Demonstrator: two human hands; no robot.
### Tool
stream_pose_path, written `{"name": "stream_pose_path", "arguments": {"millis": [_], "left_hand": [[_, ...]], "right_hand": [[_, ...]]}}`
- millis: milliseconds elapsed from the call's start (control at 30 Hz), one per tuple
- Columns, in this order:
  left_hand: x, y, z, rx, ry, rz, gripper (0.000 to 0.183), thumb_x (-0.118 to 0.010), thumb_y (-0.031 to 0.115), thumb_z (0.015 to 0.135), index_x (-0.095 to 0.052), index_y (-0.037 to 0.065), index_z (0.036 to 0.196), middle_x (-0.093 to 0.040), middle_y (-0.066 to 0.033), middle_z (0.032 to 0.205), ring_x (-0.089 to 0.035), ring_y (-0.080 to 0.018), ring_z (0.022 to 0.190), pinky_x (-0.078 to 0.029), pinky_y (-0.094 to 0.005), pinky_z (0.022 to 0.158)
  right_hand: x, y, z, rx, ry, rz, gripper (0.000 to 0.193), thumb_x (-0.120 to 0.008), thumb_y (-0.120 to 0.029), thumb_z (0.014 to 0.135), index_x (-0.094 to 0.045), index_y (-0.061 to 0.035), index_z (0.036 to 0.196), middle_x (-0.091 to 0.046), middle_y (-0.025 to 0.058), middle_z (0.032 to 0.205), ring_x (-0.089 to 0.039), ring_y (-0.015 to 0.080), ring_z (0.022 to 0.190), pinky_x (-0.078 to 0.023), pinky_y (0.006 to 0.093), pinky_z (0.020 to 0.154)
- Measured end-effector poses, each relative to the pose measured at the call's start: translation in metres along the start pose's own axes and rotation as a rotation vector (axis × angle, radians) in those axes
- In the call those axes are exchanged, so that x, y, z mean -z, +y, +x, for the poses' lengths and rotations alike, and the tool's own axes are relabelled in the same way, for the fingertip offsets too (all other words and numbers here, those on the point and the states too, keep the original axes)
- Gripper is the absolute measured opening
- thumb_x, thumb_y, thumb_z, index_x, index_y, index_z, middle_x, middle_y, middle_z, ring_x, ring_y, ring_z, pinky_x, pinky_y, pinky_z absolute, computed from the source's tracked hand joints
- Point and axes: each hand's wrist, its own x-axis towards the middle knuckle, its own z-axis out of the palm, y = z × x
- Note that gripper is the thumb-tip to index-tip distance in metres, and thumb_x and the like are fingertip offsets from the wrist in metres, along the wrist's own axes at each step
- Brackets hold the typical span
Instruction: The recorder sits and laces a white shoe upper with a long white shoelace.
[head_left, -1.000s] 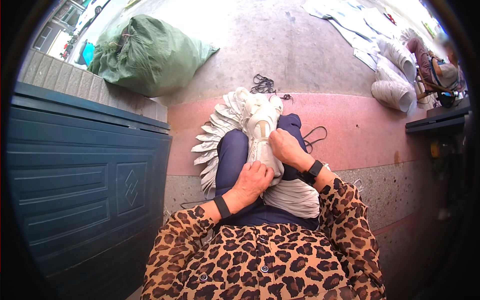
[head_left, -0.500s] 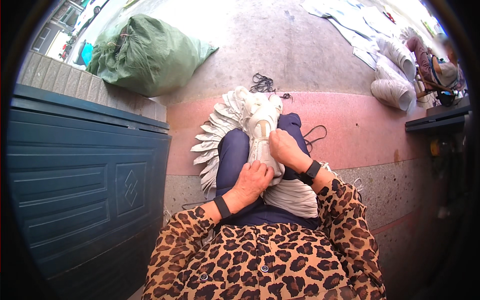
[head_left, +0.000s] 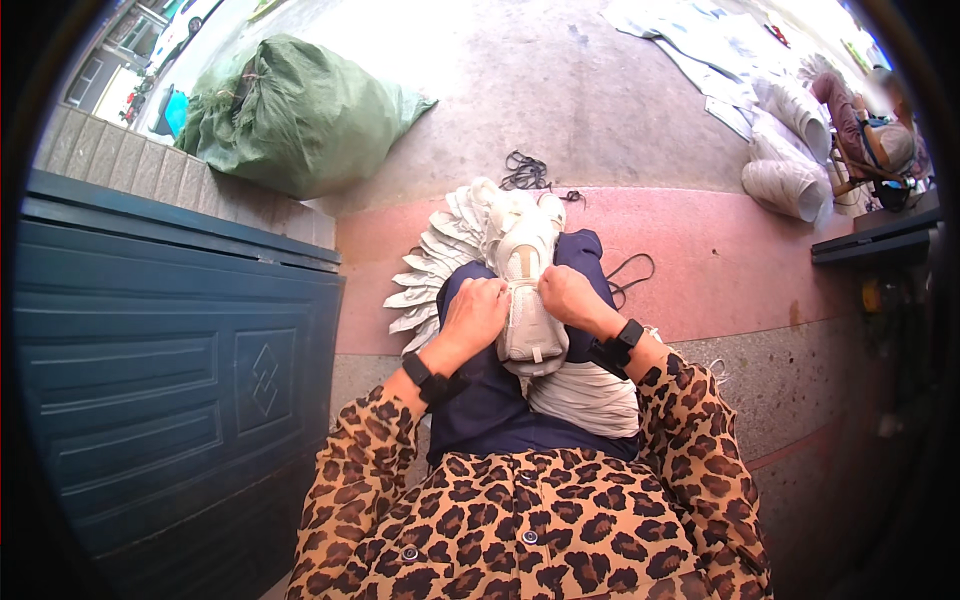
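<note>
While the pale shoe (head_left: 529,325) lies between the legs (head_left: 480,400), left hand (head_left: 476,314) and right hand (head_left: 577,298) bend fingers at its sides, whether clamped I cannot tell; its heel tab (head_left: 537,354) is unreadable.

No text, label, brand, number or sign can be read. A wordless diamond emblem (head_left: 264,382) stands in relief on a panel of the blue door (head_left: 125,400), and the pale tab (head_left: 537,354) at the heel of the pale shoe (head_left: 526,330) is too small to tell whether it bears print. The white car (head_left: 190,14) in the far corner is too blurred and cut off for any plate or lettering to be made out.
</note>
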Motion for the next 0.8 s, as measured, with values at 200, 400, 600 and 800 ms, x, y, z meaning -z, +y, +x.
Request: {"name": "stream_pose_path", "arguments": {"millis": [200,400,600,800], "left_hand": [[-0.014,-0.001,0.009,0.151,-0.183,0.0,0.025,-0.063,0.021,0.073,-0.059,-0.002,0.081,-0.06,-0.0177,0.078,-0.056,-0.0343,0.08,-0.043,-0.0403,0.07],[-0.003,0.001,0.013,0.198,-0.266,-0.03,0.021,-0.059,0.017,0.075,-0.06,-0.002,0.086,-0.062,-0.0177,0.075,-0.06,-0.0322,0.074,-0.046,-0.0394,0.067],[-0.006,0.002,0.005,0.168,-0.115,-0.1,0.021,-0.055,0.013,0.079,-0.06,-0.001,0.094,-0.062,-0.0188,0.08,-0.06,-0.0325,0.076,-0.046,-0.0385,0.068],[-0.009,-0.003,0.006,0.124,-0.103,-0.065,0.019,-0.054,0.011,0.079,-0.06,-0.002,0.093,-0.062,-0.0185,0.08,-0.06,-0.032,0.075,-0.046,-0.0381,0.067]], "right_hand": [[0.004,0.008,0.007,-0.023,-0.099,0.154,0.023,-0.049,-0.014,0.079,-0.06,0.0051,0.072,-0.058,0.0228,0.065,-0.059,0.031,0.061,-0.046,0.0394,0.057],[0.018,0.001,0.002,-0.184,-0.14,0.41,0.017,-0.057,-0.012,0.074,-0.063,0.0032,0.077,-0.06,0.0206,0.067,-0.06,0.03,0.062,-0.046,0.0364,0.061],[0.01,-0.007,-0.004,-0.253,0.072,0.346,0.02,-0.056,-0.009,0.074,-0.06,-0.0002,0.091,-0.061,0.0216,0.079,-0.061,0.0339,0.078,-0.047,0.0394,0.071],[-0.007,-0.021,-0.001,-0.252,0.219,0.32,0.024,-0.05,-0.005,0.076,-0.056,0.0016,0.098,-0.06,0.0234,0.083,-0.059,0.0372,0.082,-0.045,0.0431,0.075]]}}
